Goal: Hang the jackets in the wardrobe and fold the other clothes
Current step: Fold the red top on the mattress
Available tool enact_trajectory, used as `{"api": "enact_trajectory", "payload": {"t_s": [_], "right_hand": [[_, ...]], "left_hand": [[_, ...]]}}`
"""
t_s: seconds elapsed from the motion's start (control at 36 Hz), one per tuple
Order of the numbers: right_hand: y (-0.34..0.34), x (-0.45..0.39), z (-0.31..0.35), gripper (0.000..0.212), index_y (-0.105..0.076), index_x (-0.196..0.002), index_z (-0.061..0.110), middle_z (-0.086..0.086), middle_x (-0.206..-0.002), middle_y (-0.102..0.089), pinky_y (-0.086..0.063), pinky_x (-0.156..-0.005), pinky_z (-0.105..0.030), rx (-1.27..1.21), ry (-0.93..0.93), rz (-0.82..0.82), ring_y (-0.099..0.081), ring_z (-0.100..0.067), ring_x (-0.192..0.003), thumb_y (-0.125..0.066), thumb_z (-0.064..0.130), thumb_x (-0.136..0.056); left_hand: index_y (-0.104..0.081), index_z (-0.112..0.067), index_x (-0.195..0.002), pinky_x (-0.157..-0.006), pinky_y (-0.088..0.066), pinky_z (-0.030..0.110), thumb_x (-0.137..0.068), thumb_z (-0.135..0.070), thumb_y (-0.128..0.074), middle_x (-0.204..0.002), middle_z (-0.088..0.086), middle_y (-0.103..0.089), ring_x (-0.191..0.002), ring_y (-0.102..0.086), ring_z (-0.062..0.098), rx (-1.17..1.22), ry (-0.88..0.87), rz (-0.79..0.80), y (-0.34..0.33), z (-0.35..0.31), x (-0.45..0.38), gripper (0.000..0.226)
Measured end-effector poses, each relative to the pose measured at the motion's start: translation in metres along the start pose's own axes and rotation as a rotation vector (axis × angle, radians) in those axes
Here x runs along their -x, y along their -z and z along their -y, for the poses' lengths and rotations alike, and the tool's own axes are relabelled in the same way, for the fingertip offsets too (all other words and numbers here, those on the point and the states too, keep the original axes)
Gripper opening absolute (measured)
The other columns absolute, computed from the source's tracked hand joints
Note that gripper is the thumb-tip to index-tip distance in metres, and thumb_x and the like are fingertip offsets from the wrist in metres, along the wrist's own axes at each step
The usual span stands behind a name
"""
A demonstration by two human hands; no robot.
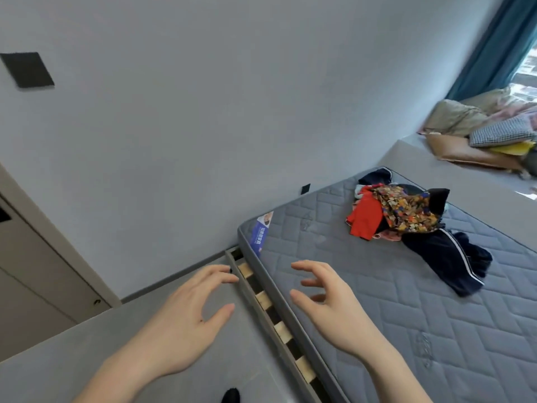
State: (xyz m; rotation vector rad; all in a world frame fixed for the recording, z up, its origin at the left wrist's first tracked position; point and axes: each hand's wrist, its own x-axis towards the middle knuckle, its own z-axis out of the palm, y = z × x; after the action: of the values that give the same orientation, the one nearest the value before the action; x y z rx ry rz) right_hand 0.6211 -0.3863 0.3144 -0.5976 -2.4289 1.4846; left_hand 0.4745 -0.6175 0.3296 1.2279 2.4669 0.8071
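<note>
Your left hand (186,309) and right hand (328,301) hover empty, fingers loosely spread, above the near edge of the bed. The clothes pile (406,222) lies untouched in a heap on the mattress (363,286), well apart from both hands. Nothing looks folded or hung yet, so by my reckoning the whole job remains.

blue label (260,231) on mattress (377,301) edge | white chars; too blurred to read
</note>
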Motion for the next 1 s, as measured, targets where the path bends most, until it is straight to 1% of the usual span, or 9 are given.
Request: {"api": "enact_trajectory", "payload": {"t_s": [0.14, 0.19, 0.28, 0.36, 0.5, 0.61, 0.72, 0.81, 1.0], "right_hand": [[0.004, -0.058, -0.015, 0.040, -0.055, -0.122, 0.048, 0.033, -0.129, -0.049, -0.048, -0.088, -0.015, 0.019, -0.075, -0.083, -0.054, 0.010, -0.114, -0.071, 0.026, -0.093], [0.009, -0.076, -0.023, 0.040, -0.054, -0.124, 0.048, 0.032, -0.131, -0.048, -0.049, -0.090, -0.018, 0.029, -0.117, -0.127, -0.054, 0.011, -0.113, -0.070, 0.028, -0.094], [0.021, -0.095, -0.038, 0.041, -0.055, -0.126, 0.046, 0.031, -0.132, -0.047, -0.051, -0.091, -0.021, 0.020, -0.183, -0.233, -0.054, 0.012, -0.112, -0.070, 0.025, -0.094], [0.033, -0.102, -0.053, 0.041, -0.056, -0.126, 0.047, 0.031, -0.131, -0.047, -0.052, -0.093, -0.023, 0.004, -0.266, -0.315, -0.054, 0.012, -0.113, -0.070, 0.025, -0.094], [0.058, -0.111, -0.084, 0.041, -0.054, -0.123, 0.051, 0.037, -0.128, -0.046, -0.051, -0.088, -0.019, 0.026, -0.359, -0.415, -0.053, 0.013, -0.112, -0.071, 0.030, -0.093], [0.079, -0.131, -0.112, 0.041, -0.052, -0.123, 0.053, 0.041, -0.127, -0.042, -0.049, -0.082, -0.015, 0.039, -0.401, -0.436, -0.053, 0.015, -0.111, -0.070, 0.033, -0.093], [0.093, -0.169, -0.141, 0.042, -0.051, -0.126, 0.051, 0.034, -0.131, -0.044, -0.048, -0.082, -0.013, 0.027, -0.442, -0.434, -0.057, 0.007, -0.111, -0.069, 0.035, -0.093], [0.095, -0.199, -0.153, 0.043, -0.049, -0.128, 0.050, 0.032, -0.132, -0.042, -0.048, -0.078, -0.012, 0.029, -0.462, -0.390, -0.056, 0.008, -0.111, -0.068, 0.036, -0.093], [0.112, -0.266, -0.175, 0.046, -0.046, -0.135, 0.049, 0.032, -0.135, -0.040, -0.046, -0.078, -0.011, 0.004, -0.505, -0.357, -0.054, 0.009, -0.113, -0.066, 0.040, -0.094]], "left_hand": [[-0.048, -0.054, -0.122, -0.090, -0.030, -0.003, -0.097, -0.046, -0.058, -0.138, -0.051, -0.023, -0.121, -0.031, -0.028, -0.003, -0.063, 0.076, 0.012, 0.040, -0.081, 0.028], [-0.050, -0.054, -0.121, -0.094, -0.025, -0.004, -0.096, -0.046, -0.061, -0.137, -0.049, -0.027, -0.124, -0.033, -0.026, -0.004, -0.069, 0.108, 0.017, 0.058, -0.117, 0.029], [-0.052, -0.048, -0.124, -0.097, -0.036, 0.007, -0.094, -0.044, -0.063, -0.141, -0.040, -0.032, -0.118, -0.048, -0.013, -0.038, -0.098, 0.169, 0.015, 0.077, -0.172, 0.032], [-0.054, -0.044, -0.127, -0.099, -0.037, 0.013, -0.094, -0.043, -0.064, -0.141, -0.036, -0.033, -0.122, -0.044, -0.013, -0.055, -0.136, 0.242, 0.003, 0.080, -0.227, 0.035], [-0.051, -0.047, -0.128, -0.097, -0.046, 0.023, -0.092, -0.048, -0.062, -0.142, -0.040, -0.027, -0.112, -0.056, -0.003, -0.034, -0.203, 0.354, -0.025, 0.067, -0.310, 0.038], [-0.050, -0.048, -0.130, -0.098, -0.038, 0.017, -0.091, -0.050, -0.062, -0.143, -0.040, -0.025, -0.122, -0.048, -0.008, -0.028, -0.259, 0.367, -0.050, 0.059, -0.361, 0.040], [-0.043, -0.054, -0.123, -0.103, -0.034, 0.018, -0.091, -0.049, -0.064, -0.140, -0.040, -0.025, -0.127, -0.043, -0.007, -0.029, -0.290, 0.401, -0.070, 0.059, -0.403, 0.039], [-0.048, -0.047, -0.130, -0.108, -0.037, 0.022, -0.091, -0.048, -0.065, -0.145, -0.033, -0.027, -0.128, -0.047, -0.003, -0.057, -0.283, 0.446, -0.076, 0.063, -0.427, 0.042], [-0.048, -0.036, -0.138, -0.105, -0.032, 0.015, -0.092, -0.044, -0.066, -0.151, -0.022, -0.029, -0.129, -0.043, -0.002, -0.126, -0.284, 0.521, -0.090, 0.071, -0.508, 0.050]]}}
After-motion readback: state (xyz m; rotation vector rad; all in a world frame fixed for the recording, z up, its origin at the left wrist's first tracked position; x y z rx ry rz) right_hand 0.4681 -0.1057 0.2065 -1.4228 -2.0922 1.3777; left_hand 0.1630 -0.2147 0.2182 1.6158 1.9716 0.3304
